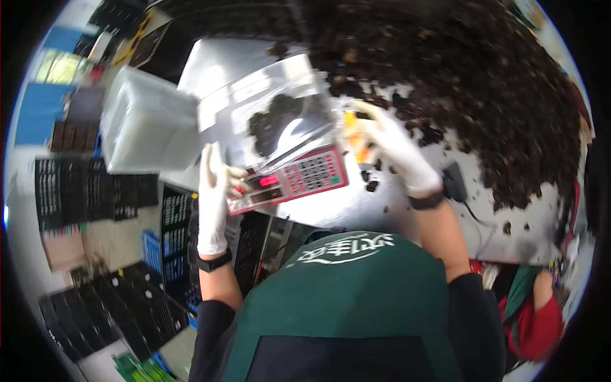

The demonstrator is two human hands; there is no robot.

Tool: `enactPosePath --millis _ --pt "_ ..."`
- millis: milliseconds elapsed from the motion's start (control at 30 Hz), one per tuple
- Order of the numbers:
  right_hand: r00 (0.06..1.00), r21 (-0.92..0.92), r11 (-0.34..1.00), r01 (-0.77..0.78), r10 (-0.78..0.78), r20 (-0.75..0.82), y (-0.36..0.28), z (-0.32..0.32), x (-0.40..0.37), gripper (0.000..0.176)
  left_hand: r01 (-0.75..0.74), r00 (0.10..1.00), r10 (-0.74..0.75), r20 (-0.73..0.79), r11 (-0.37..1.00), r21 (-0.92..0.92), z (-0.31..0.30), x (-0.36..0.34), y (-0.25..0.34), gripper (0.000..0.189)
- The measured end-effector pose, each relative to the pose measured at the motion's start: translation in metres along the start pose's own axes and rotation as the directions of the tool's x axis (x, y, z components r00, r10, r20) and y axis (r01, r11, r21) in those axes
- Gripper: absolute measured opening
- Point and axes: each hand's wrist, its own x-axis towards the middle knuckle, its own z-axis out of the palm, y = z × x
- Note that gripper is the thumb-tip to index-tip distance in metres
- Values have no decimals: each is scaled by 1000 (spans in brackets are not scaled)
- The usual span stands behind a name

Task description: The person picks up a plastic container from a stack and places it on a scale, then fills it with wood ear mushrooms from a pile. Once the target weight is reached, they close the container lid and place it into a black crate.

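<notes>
A clear plastic bag (238,102) with pale label patches lies over the scale, and a clump of dark, leafy pieces like wood ear mushroom (275,124) shows through it. Below it is the scale's red-framed panel (312,173), with a lit red display and a keypad. My white-gloved left hand (216,181) is closed at the bag's lower left corner, fingers over the panel's end. On the right side my gloved right hand (391,143) closes on the bag's edge, beside a blurred orange-and-yellow patch (354,137).
A large heap of the same dark pieces (458,83) covers the back and right of the metal table (375,207). Stacked clear plastic containers (149,121) stand left. A black plug-like object with a cable (454,181) lies right. Black crates (95,191) fill the left floor; another person's red sleeve (538,321) shows lower right.
</notes>
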Motion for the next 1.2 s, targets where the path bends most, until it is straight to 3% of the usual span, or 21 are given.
enactPosePath --millis 67,133,300,333,467,567,600,667,733,800,867,900,933,967,1000,1067,1100,1167,1200 --pt "992 -2 1000 28 -28 -119 16 -23 -24 57 -139 959 120 -255 989 -58 -40 5 2 51" --pt "985 -68 998 -14 3 -171 15 -29 -50 47 -178 928 198 -315 980 94 -75 11 3 50" --pt "983 -145 974 -176 182 25 23 -15 -65 35 -369 904 389 -178 919 137 -47 47 36 49" --pt "978 -176 968 -179 194 74 18 -4 -60 34 -414 898 424 -120 905 101 -36 62 35 49" --pt "961 -278 947 -160 213 174 -11 43 -33 32 -469 878 476 47 838 281 0 115 28 51" --pt "965 -265 954 -141 193 180 -9 54 -17 32 -403 914 395 95 850 341 16 130 11 43" --pt "976 -250 960 -124 164 146 -10 56 -16 31 -375 926 307 221 824 424 19 126 10 42" --pt "988 -216 973 -80 106 111 -7 68 -16 29 -405 861 372 348 914 24 15 85 13 44" --pt "994 -264 963 -63 85 75 4 65 -16 22 -300 935 250 252 936 185 11 45 5 41" --pt "990 -279 959 -54 88 111 7 66 -23 19 -332 926 339 167 941 -70 16 9 -26 51" --pt "982 -276 961 -36 85 168 6 88 -33 18 -78 992 81 98 996 -36 -1 -47 -31 58" --pt "912 -460 887 51 147 384 9 77 -26 24 0 997 27 74 943 -334 -9 -67 -47 60" --pt "868 -347 938 12 162 469 7 95 -27 30 116 992 -123 28 803 -585 -20 -89 -50 57" --pt "828 -300 954 -4 171 534 0 115 -28 30 79 994 -109 -14 798 -598 -41 -106 -64 50" --pt "787 -252 967 -28 176 591 -5 130 -29 30 116 983 -182 -12 671 -732 -64 -123 -79 48" --pt "765 -258 965 -46 200 612 -1 142 -29 28 10 928 -256 -270 743 -670 -110 -168 -111 48" --pt "766 -276 960 -48 212 607 0 146 -29 27 19 925 -265 -272 748 -663 -132 -189 -102 50" --pt "779 -326 943 -67 253 574 5 148 -27 27 62 849 -358 -389 798 -600 -177 -231 -143 56" --pt "789 -340 937 -76 265 554 5 147 -27 27 117 826 -422 -375 778 -617 -202 -252 -168 59"
